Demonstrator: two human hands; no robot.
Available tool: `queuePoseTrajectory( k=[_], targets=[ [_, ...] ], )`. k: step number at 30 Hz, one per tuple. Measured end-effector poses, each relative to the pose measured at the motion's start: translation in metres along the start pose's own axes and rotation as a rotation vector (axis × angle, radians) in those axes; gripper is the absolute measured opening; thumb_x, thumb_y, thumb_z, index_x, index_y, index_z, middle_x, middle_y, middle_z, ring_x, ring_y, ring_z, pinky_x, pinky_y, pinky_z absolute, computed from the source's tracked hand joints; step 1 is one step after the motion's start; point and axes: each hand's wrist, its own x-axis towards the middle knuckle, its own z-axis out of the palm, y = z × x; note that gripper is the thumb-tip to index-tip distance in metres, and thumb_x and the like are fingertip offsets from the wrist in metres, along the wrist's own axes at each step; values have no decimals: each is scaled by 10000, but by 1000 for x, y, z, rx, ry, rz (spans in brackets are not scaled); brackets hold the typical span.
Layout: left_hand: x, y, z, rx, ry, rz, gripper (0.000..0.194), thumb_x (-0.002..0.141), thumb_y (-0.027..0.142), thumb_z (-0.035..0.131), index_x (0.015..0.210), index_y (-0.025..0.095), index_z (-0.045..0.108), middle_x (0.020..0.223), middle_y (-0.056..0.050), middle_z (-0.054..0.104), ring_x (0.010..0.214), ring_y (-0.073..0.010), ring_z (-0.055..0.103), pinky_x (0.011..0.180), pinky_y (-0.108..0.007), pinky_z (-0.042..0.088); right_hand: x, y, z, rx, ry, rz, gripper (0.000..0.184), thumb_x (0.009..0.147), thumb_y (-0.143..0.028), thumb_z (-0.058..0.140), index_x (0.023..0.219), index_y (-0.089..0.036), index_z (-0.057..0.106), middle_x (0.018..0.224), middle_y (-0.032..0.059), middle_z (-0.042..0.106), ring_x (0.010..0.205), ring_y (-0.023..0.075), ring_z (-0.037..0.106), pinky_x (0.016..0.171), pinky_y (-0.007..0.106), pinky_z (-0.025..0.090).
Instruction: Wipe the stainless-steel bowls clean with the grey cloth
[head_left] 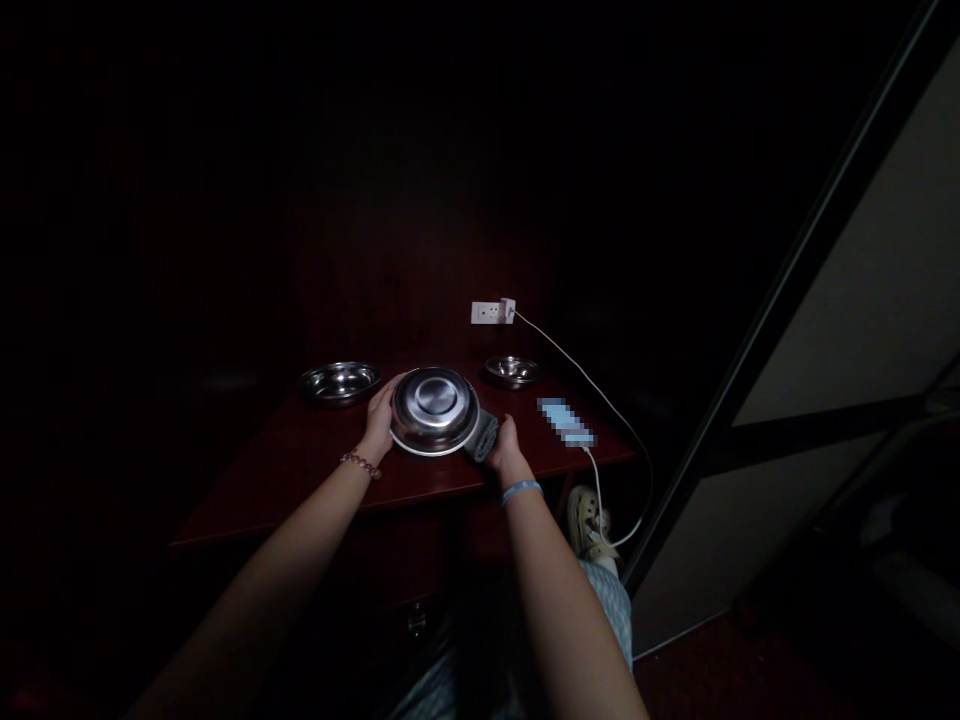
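Observation:
A shiny metal bowl (435, 415) is held bottom up above the dark red table, its round base facing me. My left hand (381, 415) grips the bowl's left rim, fingers partly hidden behind it. A folded grey cloth (484, 437) is in my right hand (505, 443), pressed against the bowl's lower right side. The right fingers are mostly behind the cloth, with the thumb showing. To the left lies a wide metal dish (340, 382). Behind and to the right sits a smaller metal bowl (511, 371).
A blurred-out phone (565, 422) lies on the right of the table (315, 460), its white cable (592, 375) running to a charger (508, 309) in the wall socket (484, 313). A foot in a beige clog (585, 520) shows below the table's right edge. A dark-framed panel (847, 330) stands on the right.

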Motion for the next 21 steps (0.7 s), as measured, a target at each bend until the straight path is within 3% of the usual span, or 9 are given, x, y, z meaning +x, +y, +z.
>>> queuePoseTrajectory(
  k=[6, 12, 17, 21],
  targets=[
    [1, 0, 0, -56, 55, -48, 307, 797, 321, 678, 1028, 152, 789, 1238, -132, 784, 1288, -301, 662, 1164, -458, 462, -3, -10, -5, 205, -106, 306, 561, 1006, -307, 175, 905, -174, 711, 856, 166, 769, 1107, 329, 722, 1003, 560, 548],
    [5, -4, -3, -68, 78, -81, 297, 802, 327, 708, 1031, 157, 794, 1209, -118, 796, 1249, -278, 687, 1161, -447, 470, -4, -15, -6, 419, -190, 400, 266, 899, -228, 379, 706, -243, 561, 711, 91, 690, 896, 293, 725, 963, 496, 576],
    [8, -8, -6, -26, 139, -91, 246, 836, 322, 698, 1002, 166, 791, 1132, -109, 811, 1201, -280, 708, 1142, -465, 486, -5, -15, -7, 552, -185, 405, 209, 898, -200, 418, 760, -229, 572, 697, 59, 654, 784, 248, 695, 906, 435, 595],
    [11, -9, -7, -79, 206, -147, 151, 851, 254, 700, 950, 172, 779, 1020, -75, 820, 1076, -226, 742, 1076, -389, 523, -6, -14, -9, 694, -173, 483, 213, 900, -189, 383, 787, -218, 561, 750, 73, 659, 729, 211, 680, 774, 352, 616]
  ],
)
